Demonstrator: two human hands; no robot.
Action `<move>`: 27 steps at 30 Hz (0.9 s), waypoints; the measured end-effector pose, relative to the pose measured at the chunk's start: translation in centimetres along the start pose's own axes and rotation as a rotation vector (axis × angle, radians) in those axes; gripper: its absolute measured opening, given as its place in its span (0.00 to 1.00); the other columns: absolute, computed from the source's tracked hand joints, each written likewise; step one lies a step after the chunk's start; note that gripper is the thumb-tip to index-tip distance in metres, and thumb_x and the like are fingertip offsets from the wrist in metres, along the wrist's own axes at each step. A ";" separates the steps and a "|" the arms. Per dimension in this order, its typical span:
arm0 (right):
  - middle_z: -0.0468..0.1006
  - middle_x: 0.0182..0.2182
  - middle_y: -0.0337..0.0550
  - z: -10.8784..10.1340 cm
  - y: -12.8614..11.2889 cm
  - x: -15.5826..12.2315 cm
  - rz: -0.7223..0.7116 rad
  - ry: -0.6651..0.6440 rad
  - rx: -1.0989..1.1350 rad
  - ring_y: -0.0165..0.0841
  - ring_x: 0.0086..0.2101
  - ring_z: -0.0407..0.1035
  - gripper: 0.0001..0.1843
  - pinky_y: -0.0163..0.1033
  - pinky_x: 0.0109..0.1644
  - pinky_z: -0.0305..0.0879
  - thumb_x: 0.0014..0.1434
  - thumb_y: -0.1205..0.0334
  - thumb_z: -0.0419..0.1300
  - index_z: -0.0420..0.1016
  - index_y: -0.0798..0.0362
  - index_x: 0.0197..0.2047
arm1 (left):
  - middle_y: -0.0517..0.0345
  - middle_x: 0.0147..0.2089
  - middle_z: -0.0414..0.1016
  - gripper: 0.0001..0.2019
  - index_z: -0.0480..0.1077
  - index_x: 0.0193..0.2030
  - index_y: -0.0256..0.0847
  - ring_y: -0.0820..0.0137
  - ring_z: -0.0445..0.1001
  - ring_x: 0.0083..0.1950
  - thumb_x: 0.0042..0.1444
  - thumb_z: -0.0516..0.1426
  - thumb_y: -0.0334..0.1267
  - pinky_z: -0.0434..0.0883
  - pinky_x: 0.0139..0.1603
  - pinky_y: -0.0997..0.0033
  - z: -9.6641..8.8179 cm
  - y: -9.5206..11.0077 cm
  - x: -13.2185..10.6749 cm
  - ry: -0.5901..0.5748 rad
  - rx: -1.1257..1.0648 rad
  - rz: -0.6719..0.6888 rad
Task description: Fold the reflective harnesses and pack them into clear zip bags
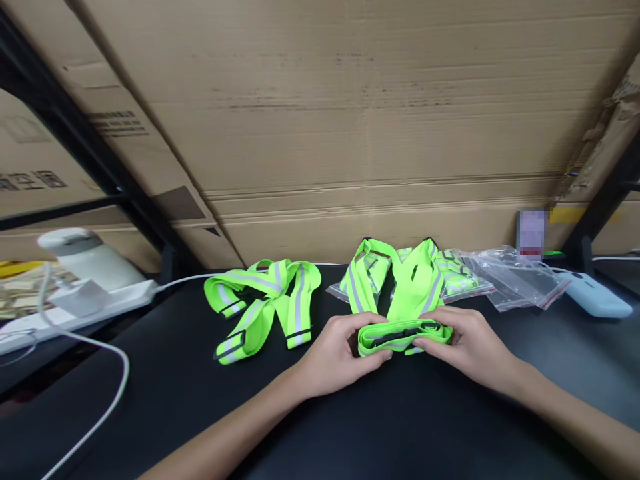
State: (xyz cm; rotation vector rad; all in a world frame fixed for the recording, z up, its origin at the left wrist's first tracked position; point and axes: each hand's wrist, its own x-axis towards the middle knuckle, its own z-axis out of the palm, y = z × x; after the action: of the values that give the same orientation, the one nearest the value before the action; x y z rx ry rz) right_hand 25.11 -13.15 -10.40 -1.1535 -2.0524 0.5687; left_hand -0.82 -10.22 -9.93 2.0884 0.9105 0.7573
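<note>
Both hands grip a neon-green reflective strap harness (395, 344) with grey stripes, part of it folded into a flat roll around black buckle pieces. My left hand (343, 350) pinches the roll's left end between thumb and fingers. At the right end, my right hand (463, 343) does the same, its thumb in front. Loose loops of this harness stretch away behind the roll over the bagged ones. A second green reflective harness (270, 300) lies loosely bundled on the black table (280, 413), to the left of my left hand.
Clear bags with green straps (457, 273) lie behind my hands. A clear plastic bag (523, 277) and a light blue device (595, 293) are at right. At left are a white power strip (140, 297), a cable (125, 367) and a white bottle (95, 257). Cardboard (350, 133) stands behind.
</note>
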 end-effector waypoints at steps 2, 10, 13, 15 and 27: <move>0.83 0.37 0.43 0.1 0.2 0.0 0.085 -0.047 0.094 0.37 0.35 0.75 0.16 0.37 0.36 0.71 0.63 0.48 0.64 0.83 0.51 0.46 | 0.58 0.36 0.79 0.19 0.74 0.50 0.39 0.68 0.76 0.34 0.54 0.66 0.46 0.74 0.32 0.72 0.1 -0.3 0.0 -0.056 -0.152 -0.149; 0.84 0.41 0.43 0.1 0.7 0.1 0.283 -0.252 0.400 0.39 0.39 0.77 0.20 0.39 0.40 0.74 0.60 0.49 0.67 0.82 0.52 0.50 | 0.54 0.42 0.80 0.17 0.76 0.47 0.38 0.66 0.77 0.40 0.57 0.65 0.49 0.76 0.41 0.68 -0.2 -1.0 0.0 -0.152 -0.302 -0.216; 0.84 0.45 0.44 0.0 0.4 0.1 0.299 -0.287 0.529 0.40 0.42 0.78 0.21 0.43 0.46 0.76 0.58 0.50 0.69 0.81 0.51 0.52 | 0.53 0.42 0.80 0.18 0.76 0.47 0.37 0.66 0.77 0.40 0.58 0.64 0.49 0.75 0.41 0.68 -0.1 -0.8 -0.1 -0.129 -0.291 -0.206; 0.84 0.45 0.45 0.0 0.1 0.1 0.302 -0.295 0.597 0.41 0.43 0.79 0.22 0.46 0.48 0.76 0.58 0.50 0.69 0.81 0.51 0.53 | 0.53 0.41 0.79 0.18 0.76 0.47 0.36 0.67 0.76 0.38 0.58 0.64 0.49 0.74 0.40 0.68 -0.1 -0.5 0.0 -0.106 -0.289 -0.201; 0.83 0.46 0.45 -0.3 0.2 0.0 0.323 -0.398 0.631 0.43 0.47 0.78 0.23 0.48 0.50 0.77 0.63 0.49 0.65 0.78 0.50 0.57 | 0.56 0.34 0.76 0.19 0.77 0.42 0.35 0.71 0.70 0.33 0.61 0.60 0.53 0.66 0.33 0.74 -0.4 -0.1 0.4 -0.174 -0.195 -0.200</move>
State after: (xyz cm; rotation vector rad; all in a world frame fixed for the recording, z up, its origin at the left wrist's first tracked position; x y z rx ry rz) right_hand 25.46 -13.06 -10.32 -1.0325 -1.7739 1.5799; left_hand -0.96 -9.71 -9.68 1.8300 0.8957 0.5288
